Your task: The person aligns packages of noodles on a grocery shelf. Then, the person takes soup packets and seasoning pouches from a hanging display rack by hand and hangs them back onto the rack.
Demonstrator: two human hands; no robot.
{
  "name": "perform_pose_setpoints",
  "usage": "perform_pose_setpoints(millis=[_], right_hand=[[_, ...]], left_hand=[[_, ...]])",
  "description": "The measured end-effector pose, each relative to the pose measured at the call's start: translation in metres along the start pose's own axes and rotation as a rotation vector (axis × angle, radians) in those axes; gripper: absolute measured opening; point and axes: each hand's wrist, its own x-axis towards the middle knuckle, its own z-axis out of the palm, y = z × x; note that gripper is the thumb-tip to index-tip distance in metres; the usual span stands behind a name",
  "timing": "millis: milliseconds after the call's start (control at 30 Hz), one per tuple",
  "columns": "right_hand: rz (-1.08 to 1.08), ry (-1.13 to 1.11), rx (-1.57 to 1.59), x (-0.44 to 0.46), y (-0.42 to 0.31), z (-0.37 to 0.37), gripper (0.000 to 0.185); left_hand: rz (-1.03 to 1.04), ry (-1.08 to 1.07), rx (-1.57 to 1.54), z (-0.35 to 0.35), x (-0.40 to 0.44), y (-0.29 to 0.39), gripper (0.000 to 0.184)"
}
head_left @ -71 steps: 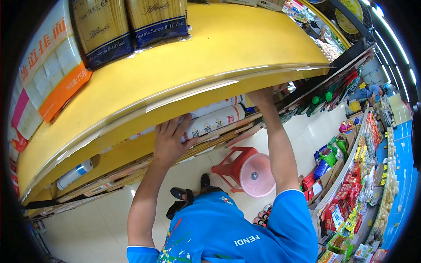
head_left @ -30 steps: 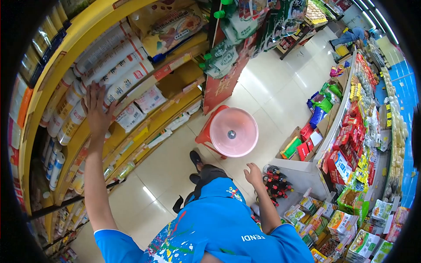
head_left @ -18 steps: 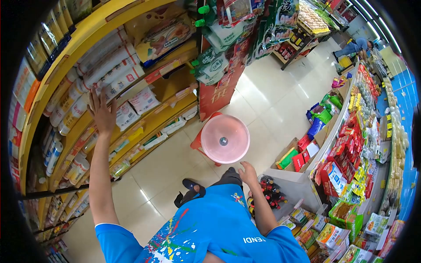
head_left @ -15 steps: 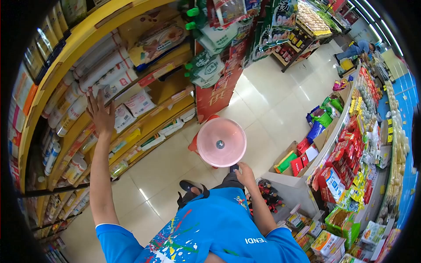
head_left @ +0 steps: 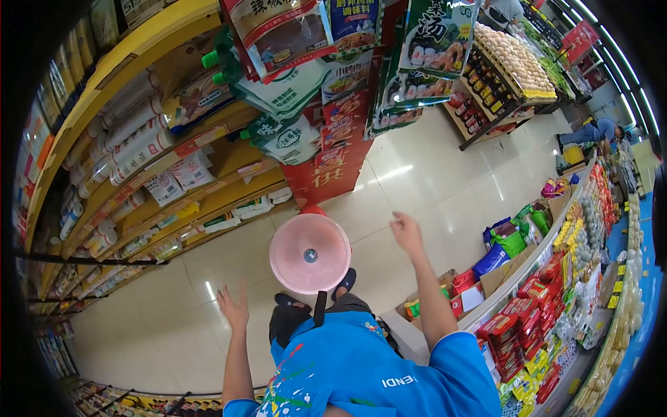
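Observation:
A pink plastic basin (head_left: 281,240) sits in front of my legs, on something red that shows only at its edge. At the basin's bottom is a small round dark-and-silver spot I cannot make out. My left hand (head_left: 234,308) hangs in the air left of the basin, fingers spread, holding nothing. To the basin's right, over the floor, my right hand (head_left: 406,233) is raised with its fingers loosely bent and apart, also without anything in it. Neither hand touches the basin.
Yellow shelves (head_left: 229,177) with packaged goods run along the left. Hanging seasoning pouches (head_left: 278,83) cover a red display end ahead. At right stands a long counter of red packets (head_left: 517,323). An egg stand (head_left: 517,59) is farther off, and a person (head_left: 597,132) bends at the far right.
My left hand has come away from the white packages on the shelf and down beside the basin. My right hand has risen from beside my leg. The hanging pouches now look nearer.

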Motion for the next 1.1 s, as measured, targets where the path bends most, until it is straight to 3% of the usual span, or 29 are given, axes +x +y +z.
perform_pose_setpoints(millis=[100,167,233,300,333,400,533,600,767,933,1100], right_hand=[[-0.105,0.133,0.175,0.055,-0.028,-0.039,0.037],[-0.023,0.146,0.488,0.081,-0.059,-0.059,0.041],[-0.054,0.143,0.665,0.094,-0.091,-0.08,0.049],[-0.05,0.152,0.746,0.102,-0.123,-0.097,0.051],[-0.04,0.155,0.829,0.103,-0.136,-0.104,0.053],[-0.038,0.173,0.868,0.107,-0.157,-0.114,0.051],[-0.026,0.141,1.046,0.129,-0.171,-0.133,0.043],[-0.055,0.194,1.088,0.145,-0.173,-0.142,0.04],[-0.121,0.453,1.102,0.185,-0.186,-0.171,0.038],[-0.137,0.419,1.095,0.229,-0.173,-0.191,0.04],[-0.203,0.333,1.018,0.248,-0.167,-0.208,0.037]], left_hand=[[-0.264,-0.085,0.013,0.013,-0.05,-0.037,0.07],[-0.359,-0.104,0.007,0.019,-0.075,-0.057,0.071],[-0.436,-0.134,-0.005,0.03,-0.098,-0.085,0.072],[-0.662,-0.169,-0.133,0.046,-0.116,-0.117,0.074],[-0.653,-0.176,-0.138,0.051,-0.124,-0.127,0.074],[-0.919,-0.235,-0.188,0.06,-0.138,-0.139,0.074],[-1.0,-0.221,-0.286,0.066,-0.15,-0.131,0.075],[-1.061,-0.115,-0.412,0.073,-0.154,-0.114,0.073],[-1.065,-0.046,-0.521,0.096,-0.148,-0.05,0.068],[-1.012,0.098,-0.716,0.121,-0.11,0.064,0.058],[-0.564,-0.048,-1.024,0.116,-0.02,0.217,0.051]])
